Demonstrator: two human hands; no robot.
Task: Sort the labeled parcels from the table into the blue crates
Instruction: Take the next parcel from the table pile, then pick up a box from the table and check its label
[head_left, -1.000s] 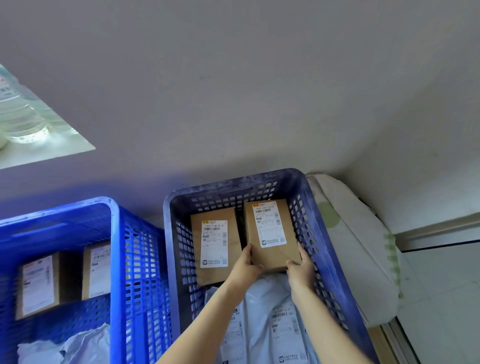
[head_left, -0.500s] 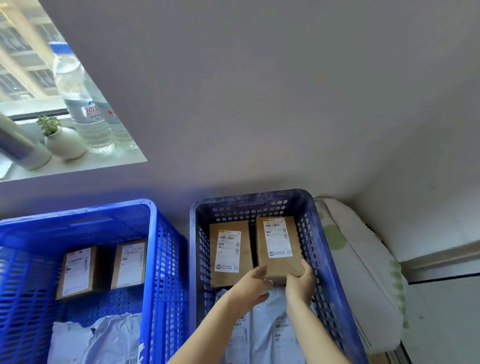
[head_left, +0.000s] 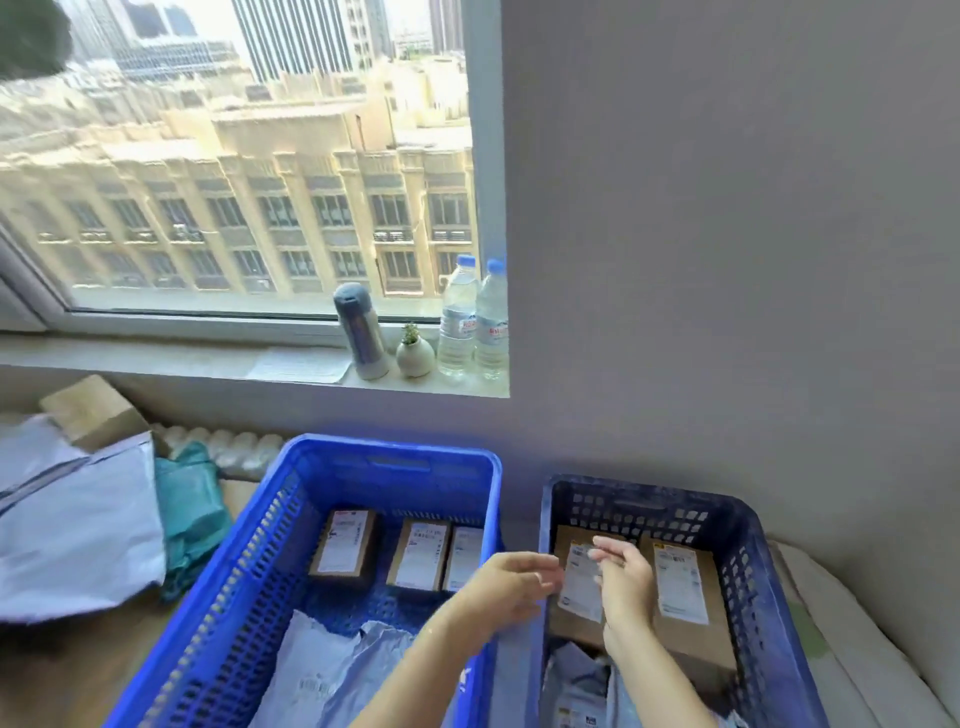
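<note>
Grey wall (head_left: 727, 260) and a big window (head_left: 234, 156) stand behind the two crates. Both hands are up in the air now. The left hand (head_left: 511, 587) hangs over the gap between the crates. The right hand (head_left: 626, 587) hangs over the dark blue crate (head_left: 644, 488). Each grip is loose, with fingers apart, and holds nothing.

A second ago both hands were holding the brown parcel (head_left: 693, 634) low in that crate. Now they have let go and lifted away, and the head has turned up toward the window. So I think this parcel is sorted and done.

The brown parcel lies flat in the crate with its label up. It is just to the right of the right hand and lower down, and the two are apart. A second parcel (head_left: 579, 592) lies beside it on the left, partly hidden behind the hands. I cannot tell if the two parcels touch, because the right hand covers the spot where they meet. Grey bags (head_left: 576, 686) lie at the near end of the same crate.

Next to it, the bright blue crate (head_left: 395, 449) holds three small boxes (head_left: 418, 553) in a row and some crumpled bags (head_left: 332, 665).

Farther left, on the bench (head_left: 78, 670), sit a big grey bag (head_left: 78, 519), a green bag (head_left: 192, 509) and a brown box (head_left: 91, 415). These look like they still need sorting. So the next reach will likely go that way, well away from where the hands are now.
</note>
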